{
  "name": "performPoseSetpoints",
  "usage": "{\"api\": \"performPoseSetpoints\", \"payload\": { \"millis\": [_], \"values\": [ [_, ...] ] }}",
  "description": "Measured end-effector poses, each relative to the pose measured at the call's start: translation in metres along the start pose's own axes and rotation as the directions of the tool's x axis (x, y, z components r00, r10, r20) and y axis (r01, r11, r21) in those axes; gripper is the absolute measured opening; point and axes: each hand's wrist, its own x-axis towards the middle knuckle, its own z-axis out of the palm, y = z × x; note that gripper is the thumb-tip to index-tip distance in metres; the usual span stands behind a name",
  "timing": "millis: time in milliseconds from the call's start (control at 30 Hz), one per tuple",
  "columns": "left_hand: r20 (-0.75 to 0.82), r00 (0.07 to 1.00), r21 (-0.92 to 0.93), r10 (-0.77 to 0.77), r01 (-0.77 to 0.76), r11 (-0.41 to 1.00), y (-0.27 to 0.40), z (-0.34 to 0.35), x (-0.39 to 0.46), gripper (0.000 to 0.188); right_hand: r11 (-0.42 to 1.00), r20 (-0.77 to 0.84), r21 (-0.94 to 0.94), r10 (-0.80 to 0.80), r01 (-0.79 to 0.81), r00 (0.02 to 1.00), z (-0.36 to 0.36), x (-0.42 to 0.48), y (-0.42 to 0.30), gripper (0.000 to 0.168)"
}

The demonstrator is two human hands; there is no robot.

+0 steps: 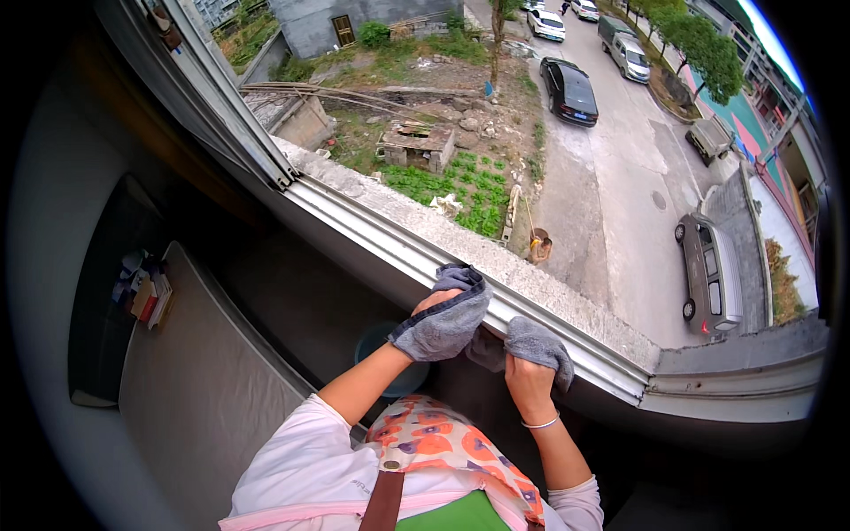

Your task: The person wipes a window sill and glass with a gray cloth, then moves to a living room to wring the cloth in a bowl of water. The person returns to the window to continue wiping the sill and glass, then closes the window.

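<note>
A grey towelling cloth [445, 325] is bunched around both hands at the white metal window track [372, 222]. My left hand [435, 303] is mostly covered by one part of it, over the inner edge of the track. To the right, my right hand [530, 381] grips another part, which rests against the track's inner side. A darker fold of cloth hangs between the hands. The fingertips of both hands are hidden by the cloth. Beyond the track runs a rough concrete outer sill [531, 272].
Below the sill stands a light blue basin [405, 378], partly hidden by my left forearm. A bed or padded board [192, 398] lies at left, with books [149, 299] near its top. The sliding sash frame [232, 99] rises at upper left. Outside, far below, are a person [540, 249] and parked cars.
</note>
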Motion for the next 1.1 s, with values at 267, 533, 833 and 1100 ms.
{"api": "performPoseSetpoints", "payload": {
  "millis": [267, 533, 833, 1100],
  "values": [
    [-0.315, 0.949, 0.301, 0.011, 0.088, 0.95, -0.13, -0.123, -0.027, 0.02, 0.954, 0.048, 0.013, -0.301, 0.301, 0.952, 0.074, 0.074, -0.062, 0.047],
    [-0.547, 0.831, 0.22, -0.104, 0.263, 0.939, -0.241, -0.23, -0.048, 0.026, 0.898, 0.148, -0.015, -0.433, 0.44, 0.889, 0.13, 0.158, -0.142, 0.047],
    [-0.362, 0.903, 0.887, -0.232, 0.41, 0.213, -0.213, -0.216, -0.012, 0.012, 0.898, 0.012, 0.073, -0.436, 0.435, 0.9, 0.198, 0.23, -0.215, 0.023],
    [-0.371, 0.928, 0.707, 0.032, 0.26, 0.657, -0.185, -0.117, -0.041, 0.011, 0.917, -0.156, 0.245, -0.282, 0.314, 0.947, 0.137, 0.174, -0.153, 0.024]
  ]
}}
